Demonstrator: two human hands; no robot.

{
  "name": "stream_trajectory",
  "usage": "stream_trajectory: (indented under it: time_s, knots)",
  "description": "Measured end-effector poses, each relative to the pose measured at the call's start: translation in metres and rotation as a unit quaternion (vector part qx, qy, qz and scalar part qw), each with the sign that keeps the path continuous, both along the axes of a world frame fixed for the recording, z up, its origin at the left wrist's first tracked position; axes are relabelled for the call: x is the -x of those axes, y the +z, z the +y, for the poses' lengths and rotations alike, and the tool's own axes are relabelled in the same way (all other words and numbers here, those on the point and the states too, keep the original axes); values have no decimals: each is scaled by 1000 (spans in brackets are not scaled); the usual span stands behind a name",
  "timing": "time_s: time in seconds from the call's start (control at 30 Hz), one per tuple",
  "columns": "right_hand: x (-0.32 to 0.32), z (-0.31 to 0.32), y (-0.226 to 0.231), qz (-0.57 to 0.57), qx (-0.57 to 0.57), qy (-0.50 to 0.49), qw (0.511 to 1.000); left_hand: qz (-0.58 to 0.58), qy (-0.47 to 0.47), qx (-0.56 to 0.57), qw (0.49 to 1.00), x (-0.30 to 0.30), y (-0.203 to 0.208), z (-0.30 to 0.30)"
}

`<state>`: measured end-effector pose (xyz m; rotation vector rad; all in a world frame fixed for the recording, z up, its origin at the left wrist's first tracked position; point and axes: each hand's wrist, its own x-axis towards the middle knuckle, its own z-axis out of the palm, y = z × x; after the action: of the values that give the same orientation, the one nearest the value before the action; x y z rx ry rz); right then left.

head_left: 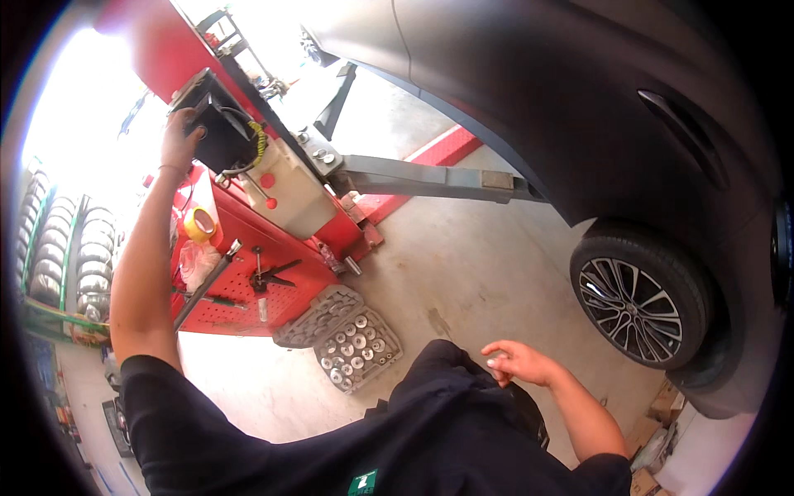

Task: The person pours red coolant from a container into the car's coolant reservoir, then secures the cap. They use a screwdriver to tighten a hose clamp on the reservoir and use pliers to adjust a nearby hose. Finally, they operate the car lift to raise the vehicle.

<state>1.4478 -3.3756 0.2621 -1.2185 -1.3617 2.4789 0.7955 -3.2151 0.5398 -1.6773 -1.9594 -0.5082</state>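
My left hand [181, 142], arm stretched up and out, grips the near edge of a black box-like unit [222, 136] at the red lift post. Its fingers wrap partly out of sight. A yellow coiled cord [259, 145] hangs along the unit's right side. Just below it is a translucent cream-coloured tank [289, 194] with red knobs [267, 179]. My right hand [523, 364] hovers low in front of my body, fingers loosely bent and apart, with nothing visible in it.
A dark car [579, 91] with a spoked wheel [633, 310] stands right, a grey lift arm [438, 178] reaching under it. An open grey case [389, 326] of round metal pieces lies on the floor beside a red pegboard panel [240, 273] with tools. Racks of round parts [95, 248] stand left.
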Motion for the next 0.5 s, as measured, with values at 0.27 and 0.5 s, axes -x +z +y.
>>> stream_trajectory:
  time_s: [0.27,0.5]
  knots:
    - [-8,1,37,-74,2,28,997,0,42,9,999,-3,2,-7]
    - [52,48,-9,28,-41,-39,998,14,38,-13,999,-12,-4,-3]
